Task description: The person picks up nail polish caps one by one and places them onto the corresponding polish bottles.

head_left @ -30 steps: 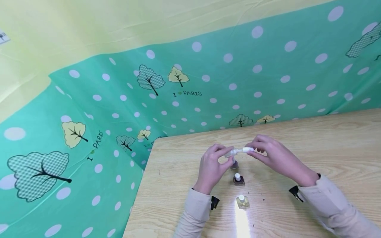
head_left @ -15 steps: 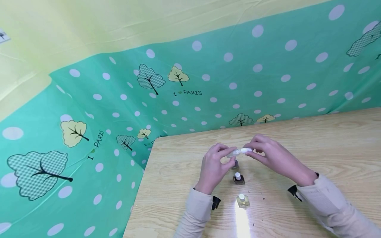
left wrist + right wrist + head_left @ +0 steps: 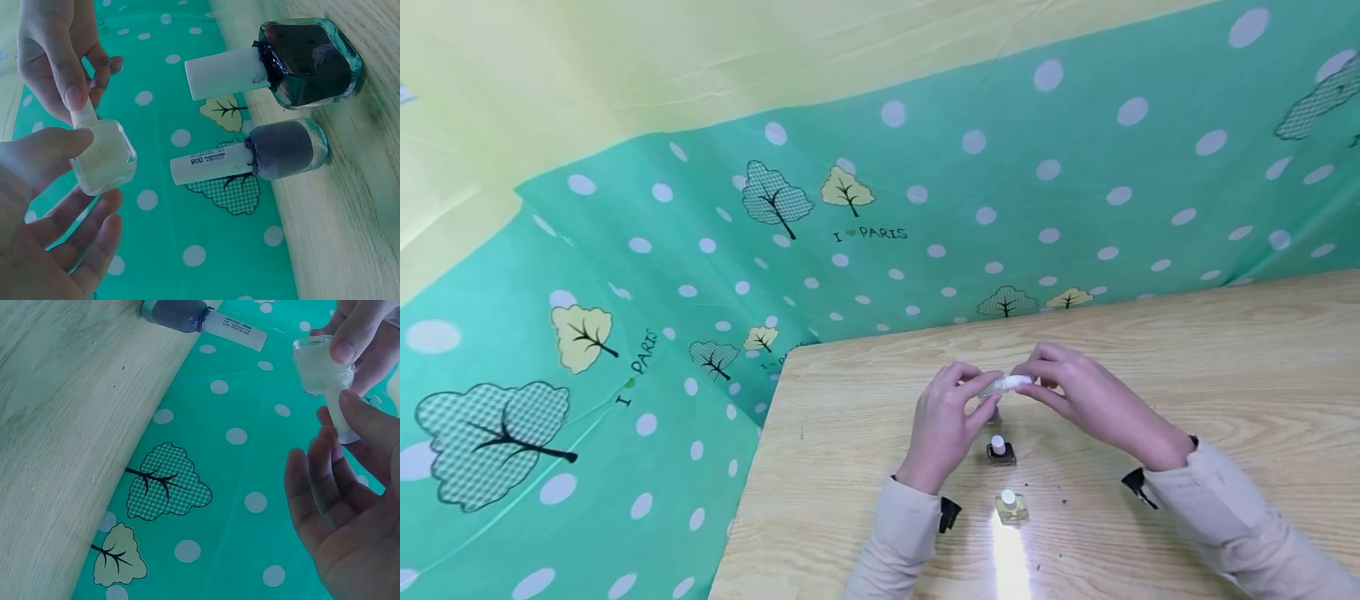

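Observation:
Above the table my left hand [image 3: 938, 429] holds a clear nail polish bottle with whitish polish [image 3: 112, 161], pinched between thumb and fingers. My right hand [image 3: 1081, 402] pinches the bottle's white cap [image 3: 339, 420] between thumb and fingers. In both wrist views the cap sits against the bottle's neck. Whether it is screwed tight cannot be seen. The bottle is tilted sideways in the head view, its body partly covered by my left fingers. Just below the hands stands a grey-purple nail polish bottle [image 3: 284, 150], partly hidden by the left hand in the head view.
A dark nail polish bottle [image 3: 1002, 455] and a yellowish one [image 3: 1012, 509] stand nearer on the wooden table [image 3: 835, 467], roughly in line with the grey-purple one. Small dark specks lie to their right. A green dotted curtain [image 3: 925, 233] hangs behind the table.
The cap and the bottle have come together; the pale stretch visible between them one second ago is gone. My left hand has shifted slightly right, and the right hand slightly left.

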A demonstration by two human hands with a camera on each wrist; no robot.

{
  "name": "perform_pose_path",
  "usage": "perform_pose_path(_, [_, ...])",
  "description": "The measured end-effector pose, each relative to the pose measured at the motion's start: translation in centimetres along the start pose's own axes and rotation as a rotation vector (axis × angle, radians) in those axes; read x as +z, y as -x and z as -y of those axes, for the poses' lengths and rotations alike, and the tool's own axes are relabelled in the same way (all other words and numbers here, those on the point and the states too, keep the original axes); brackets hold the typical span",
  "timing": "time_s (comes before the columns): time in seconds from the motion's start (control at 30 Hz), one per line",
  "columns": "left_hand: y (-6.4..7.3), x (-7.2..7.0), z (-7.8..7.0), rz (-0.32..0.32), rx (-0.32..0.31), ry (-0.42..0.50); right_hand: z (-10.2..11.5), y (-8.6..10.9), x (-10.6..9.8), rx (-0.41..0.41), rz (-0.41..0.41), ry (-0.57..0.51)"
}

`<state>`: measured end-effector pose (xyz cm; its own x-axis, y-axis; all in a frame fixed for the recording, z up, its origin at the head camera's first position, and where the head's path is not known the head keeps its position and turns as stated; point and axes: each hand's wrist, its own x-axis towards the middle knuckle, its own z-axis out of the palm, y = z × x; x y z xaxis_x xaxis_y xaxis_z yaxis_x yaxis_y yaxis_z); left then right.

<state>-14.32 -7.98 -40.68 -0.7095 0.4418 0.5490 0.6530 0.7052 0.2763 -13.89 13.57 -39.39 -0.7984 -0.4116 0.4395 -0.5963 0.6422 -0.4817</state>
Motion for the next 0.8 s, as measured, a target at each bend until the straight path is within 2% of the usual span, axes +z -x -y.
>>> perform_pose_path(0.17, [0.07,0.13,0.09,-0.002,-0.007,0.0,-0.13,-0.07,0.05,-0.015,0.01,-0.007])
perform_pose_path(0.37, [0.18,0.43,0.13,-0.026,0.017,0.01,-0.28,-0.04,-0.01,0.0,0.046,0.01])
perform_pose_path(0.53, [0.25,0.51,0.21,-0.05,0.044,0.01,-0.26,-0.11,-0.1,0.034,0.084,-0.003])
perform_pose_path(0.8, [0.32,0.56,-0.01,-0.029,0.065,0.033,-0.28,-0.15,-0.43,0.1,0.151,-0.077])
